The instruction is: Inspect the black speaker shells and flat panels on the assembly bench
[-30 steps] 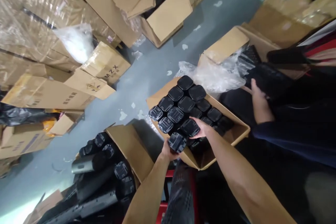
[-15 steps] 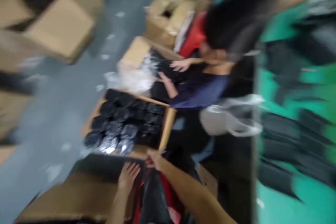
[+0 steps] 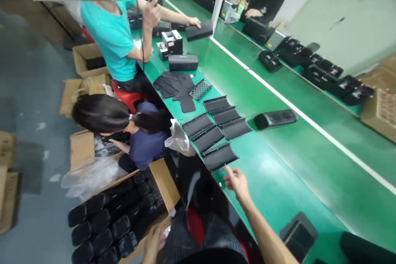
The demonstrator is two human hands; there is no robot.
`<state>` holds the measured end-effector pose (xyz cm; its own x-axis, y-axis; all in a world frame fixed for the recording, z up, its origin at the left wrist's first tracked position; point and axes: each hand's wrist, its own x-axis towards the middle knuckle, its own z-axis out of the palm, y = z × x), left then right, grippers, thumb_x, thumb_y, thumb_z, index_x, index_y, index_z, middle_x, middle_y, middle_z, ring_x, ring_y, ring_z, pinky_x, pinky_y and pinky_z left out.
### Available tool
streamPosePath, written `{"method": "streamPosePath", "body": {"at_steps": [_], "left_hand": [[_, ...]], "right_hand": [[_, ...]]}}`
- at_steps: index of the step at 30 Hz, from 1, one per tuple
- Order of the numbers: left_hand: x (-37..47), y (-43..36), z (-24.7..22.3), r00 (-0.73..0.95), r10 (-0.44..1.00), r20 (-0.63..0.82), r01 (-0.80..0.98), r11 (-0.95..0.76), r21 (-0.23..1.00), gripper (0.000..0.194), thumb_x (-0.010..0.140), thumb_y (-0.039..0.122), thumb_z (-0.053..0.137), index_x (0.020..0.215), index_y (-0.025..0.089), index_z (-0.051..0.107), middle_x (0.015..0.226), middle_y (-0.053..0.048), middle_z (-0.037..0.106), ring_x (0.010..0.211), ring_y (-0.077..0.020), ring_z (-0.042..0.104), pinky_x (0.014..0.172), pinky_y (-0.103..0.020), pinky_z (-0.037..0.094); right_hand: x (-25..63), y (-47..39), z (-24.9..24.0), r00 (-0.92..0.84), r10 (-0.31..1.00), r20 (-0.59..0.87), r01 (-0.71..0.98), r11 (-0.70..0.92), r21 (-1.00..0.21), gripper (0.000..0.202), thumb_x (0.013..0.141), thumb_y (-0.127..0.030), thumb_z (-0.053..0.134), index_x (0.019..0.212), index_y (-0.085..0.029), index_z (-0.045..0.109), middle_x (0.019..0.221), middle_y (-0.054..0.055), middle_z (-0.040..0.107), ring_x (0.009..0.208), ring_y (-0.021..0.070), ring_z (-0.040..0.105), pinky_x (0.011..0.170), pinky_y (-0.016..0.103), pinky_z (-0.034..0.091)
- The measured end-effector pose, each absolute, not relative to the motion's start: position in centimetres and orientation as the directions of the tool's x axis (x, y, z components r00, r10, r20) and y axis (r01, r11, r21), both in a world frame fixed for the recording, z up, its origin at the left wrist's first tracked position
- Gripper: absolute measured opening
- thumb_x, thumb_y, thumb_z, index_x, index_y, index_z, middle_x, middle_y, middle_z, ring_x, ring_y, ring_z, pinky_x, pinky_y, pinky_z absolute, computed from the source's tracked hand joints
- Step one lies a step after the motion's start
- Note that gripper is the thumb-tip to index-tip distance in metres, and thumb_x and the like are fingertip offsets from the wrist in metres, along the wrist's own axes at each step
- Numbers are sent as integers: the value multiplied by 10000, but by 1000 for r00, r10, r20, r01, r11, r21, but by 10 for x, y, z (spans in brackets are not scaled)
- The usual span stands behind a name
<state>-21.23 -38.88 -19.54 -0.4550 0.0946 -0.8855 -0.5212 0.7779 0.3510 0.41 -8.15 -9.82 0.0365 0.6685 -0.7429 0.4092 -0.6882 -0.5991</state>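
Note:
My right hand (image 3: 236,182) is over the green table, fingers apart and loosely bent, with nothing seen in them. Its fingertips are just beside the nearest black curved panel (image 3: 220,156); whether they touch it I cannot tell. Several like panels (image 3: 206,138) lie in rows beyond. Low in the view, my left hand (image 3: 155,239) has its fingers curled beside my lap, at the edge of an open cardboard box (image 3: 165,185). A small whitish scrap (image 3: 167,231) shows at its fingertips; what they hold is unclear. Black rounded units (image 3: 102,239) fill that box in rows.
A co-worker in navy (image 3: 148,142) bends over another box beside clear plastic (image 3: 89,177). Another in a turquoise shirt (image 3: 107,35) handles a black unit (image 3: 199,31). A plastic bag (image 3: 177,138) hangs at the table edge. A black speaker-like unit (image 3: 275,119) lies farther across.
My view has swung from the floor boxes toward the table. My right hand has gone from the box edge to the panels; my left hand stays low near the box.

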Motion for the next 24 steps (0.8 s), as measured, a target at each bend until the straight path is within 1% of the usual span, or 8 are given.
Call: {"method": "streamPosePath", "body": {"at_steps": [2, 5, 9, 13, 16, 19, 21, 24], "left_hand": [[-221, -330, -169, -492, 206, -846, -538, 691, 482, 489, 631, 614, 817, 912, 245, 663, 908, -86, 785, 903, -314, 795, 817, -440, 635], [-222, -251, -126, -541, 410, -734, -409, 634, 656, 607, 615, 662, 833, 988, 200, 702, 1004, -130, 786, 880, -284, 777, 791, -392, 625], [-202, -167, -62, -559, 654, -510, -103, 556, 825, 588, 743, 647, 776, 1090, 177, 718, 1090, -139, 770, 885, -239, 755, 789, -338, 612], [-158, -92, -8, -345, 821, -456, 45, 499, 865, 498, 884, 535, 723, 1238, 188, 677, 1148, -121, 737, 851, -204, 739, 645, -262, 606], [-120, -47, 15, 72, 793, -605, 75, 600, 796, 452, 861, 468, 768, 1207, 188, 688, 979, -79, 731, 700, -184, 701, 472, -217, 543], [-89, -22, 25, 385, 600, -701, 192, 692, 696, 360, 839, 397, 762, 1102, 154, 724, 772, -42, 687, 573, -172, 649, 408, -223, 511], [-75, -16, 27, 426, 554, -715, 172, 726, 666, 317, 841, 371, 721, 1064, 145, 718, 730, -33, 664, 553, -169, 629, 408, -241, 522], [-63, -12, 27, 365, 594, -717, 33, 761, 648, 259, 835, 324, 676, 1029, 152, 680, 739, -17, 628, 574, -151, 602, 447, -268, 566]], "right_hand": [[17, -50, -105, 107, 685, -721, 356, -703, -616, 379, 955, -592, 601, 912, -217, 575, 764, 57, 758, 554, 147, 693, 501, 227, 552], [13, -28, -115, 96, 686, -721, 331, -706, -627, 303, 987, -491, 538, 862, -216, 561, 772, 94, 773, 582, 164, 736, 540, 243, 595], [22, -17, -100, -27, 693, -720, 384, -658, -648, 208, 946, -310, 542, 751, -242, 526, 526, 0, 667, 445, 145, 666, 463, 205, 515], [78, -13, -55, -284, 702, -653, 432, -514, -741, 241, 860, -248, 630, 641, -241, 530, 423, -58, 581, 370, 131, 575, 436, 213, 398], [119, -12, -19, -436, 687, -582, 416, -419, -807, 298, 788, -256, 720, 561, -237, 527, 418, -68, 550, 376, 127, 530, 466, 244, 352], [154, -18, 4, -464, 707, -534, 385, -382, -840, 313, 784, -347, 765, 563, -235, 573, 470, -56, 550, 444, 138, 519, 514, 271, 363], [177, -32, 9, -370, 792, -486, 322, -381, -867, 278, 848, -470, 728, 708, -232, 694, 632, -17, 660, 594, 172, 592, 610, 290, 440], [202, -72, 7, -26, 868, -496, 116, -490, -864, 448, 885, -632, 677, 1104, -248, 746, 1029, 58, 764, 924, 237, 678, 795, 344, 540]]}}
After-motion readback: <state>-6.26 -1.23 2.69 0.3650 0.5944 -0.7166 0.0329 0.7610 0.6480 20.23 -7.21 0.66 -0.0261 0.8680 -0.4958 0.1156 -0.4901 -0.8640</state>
